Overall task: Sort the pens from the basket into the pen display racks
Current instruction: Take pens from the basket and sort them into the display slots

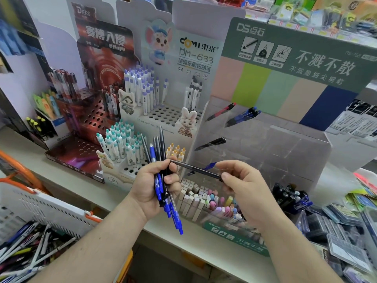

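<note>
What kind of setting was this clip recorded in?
Most likely a stationery shop: branded cardboard pen display racks full of pens line the counter, a clear acrylic pen stand sits beside them, and packaged goods are piled at right.

A pale counter (184, 234) runs across the shop from left to right, its front edge falling away to a shadowed gap with something yellow-orange (124, 266) below. Behind it, tall cardboard backboards (130, 15) in white and lilac rise against crowded shelves (318, 15) of packaged stationery along the top — blurred, brightly lit from above, with small price tags on the shelf edge. At the right the counter is piled with flat plastic boxes (346, 250) and dark ink bottles (289, 196), and at far left a dark fixture (12, 25) holds blue goods.
</note>
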A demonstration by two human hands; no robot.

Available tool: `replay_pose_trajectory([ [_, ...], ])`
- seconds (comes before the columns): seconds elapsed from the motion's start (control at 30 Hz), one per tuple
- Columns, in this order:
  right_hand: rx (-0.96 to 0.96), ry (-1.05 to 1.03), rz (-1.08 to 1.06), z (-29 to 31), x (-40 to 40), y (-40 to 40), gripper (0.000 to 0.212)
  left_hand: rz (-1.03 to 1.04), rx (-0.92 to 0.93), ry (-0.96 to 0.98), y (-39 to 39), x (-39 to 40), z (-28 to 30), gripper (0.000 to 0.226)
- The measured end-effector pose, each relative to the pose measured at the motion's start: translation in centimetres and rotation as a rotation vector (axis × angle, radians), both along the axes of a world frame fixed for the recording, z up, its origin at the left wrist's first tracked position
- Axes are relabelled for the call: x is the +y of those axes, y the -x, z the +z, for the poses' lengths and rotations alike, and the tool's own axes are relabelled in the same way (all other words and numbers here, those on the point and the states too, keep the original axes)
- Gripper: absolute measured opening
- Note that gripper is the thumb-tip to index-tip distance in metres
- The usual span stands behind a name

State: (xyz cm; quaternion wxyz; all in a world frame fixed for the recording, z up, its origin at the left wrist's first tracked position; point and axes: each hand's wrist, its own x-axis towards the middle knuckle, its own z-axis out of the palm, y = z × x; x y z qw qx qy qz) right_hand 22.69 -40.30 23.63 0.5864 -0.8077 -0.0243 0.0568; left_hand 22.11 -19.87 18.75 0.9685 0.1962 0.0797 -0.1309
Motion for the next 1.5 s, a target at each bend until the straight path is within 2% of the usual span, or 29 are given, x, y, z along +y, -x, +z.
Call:
replay_pose_trajectory([
  [0.03,-0.001,-0.075,-0.026,0.1,-0.1,0.0,0.024,-0.006,-0.014,0.022,-0.1,0.2,-0.2,0.042],
  [0.1,-0.022,-0.294,-0.103,0.2,0.0,-0.2,0.014,-0.015,-0.024,0.028,-0.3,0.2,-0.4,0.047],
  [0.13,-0.033,-0.416,-0.156,0.3,0.2,-0.3,0.013,-0.022,-0.011,0.011,-0.3,0.0,-0.4,0.042],
  [0.2,-0.059,-0.597,-0.257,0.3,0.5,-0.6,0.011,-0.015,0.043,-0.055,-0.4,-0.5,-0.2,0.018],
  [0.27,-0.096,-0.62,-0.319,0.2,1.0,-0.7,0.012,-0.015,0.074,-0.08,-0.5,-1.0,-0.1,0.011],
  [0.4,-0.232,-0.518,-0.372,1.1,1.2,-1.3,0.019,-0.02,0.083,-0.112,-0.4,-0.8,0.0,0.011],
  [0.5,-0.439,-0.488,-0.478,3.0,0.6,-3.0,0.019,-0.022,0.058,-0.2,-0.4,-0.4,0.0,0.012],
  [0.6,-0.599,-0.361,-0.562,3.6,0.4,-5.3,0.015,-0.022,0.039,-0.253,-0.3,-0.3,0.0,0.013],
  [0.73,-0.713,-0.119,-0.516,1.8,1.3,-7.7,0.022,-0.022,0.02,-0.272,-0.2,-0.1,0.0,0.011],
  [0.87,-0.679,0.132,-0.408,0.0,3.0,-9.0,0.024,-0.024,0.013,-0.306,-0.2,-0.2,0.2,0.01],
  [1.07,-0.478,0.433,-0.251,-1.7,4.1,-9.9,0.026,-0.04,-0.004,-0.348,-0.1,-0.1,0.5,0.01],
  [1.2,-0.427,0.461,-0.223,-1.9,4.0,-10.0,0.024,-0.045,-0.013,-0.362,0.1,0.0,0.7,0.011],
  [1.3,-0.398,0.461,-0.206,-1.7,3.9,-9.9,0.031,-0.048,-0.015,-0.381,0.2,-0.1,0.8,0.014],
  [1.4,-0.551,0.491,-0.261,-1.4,4.0,-8.8,0.041,-0.073,-0.018,-0.408,0.4,0.0,0.8,0.015],
  [1.5,-0.714,0.336,-0.284,-0.8,4.9,-5.8,0.025,-0.128,-0.028,-0.43,0.7,0.2,0.6,0.014],
])
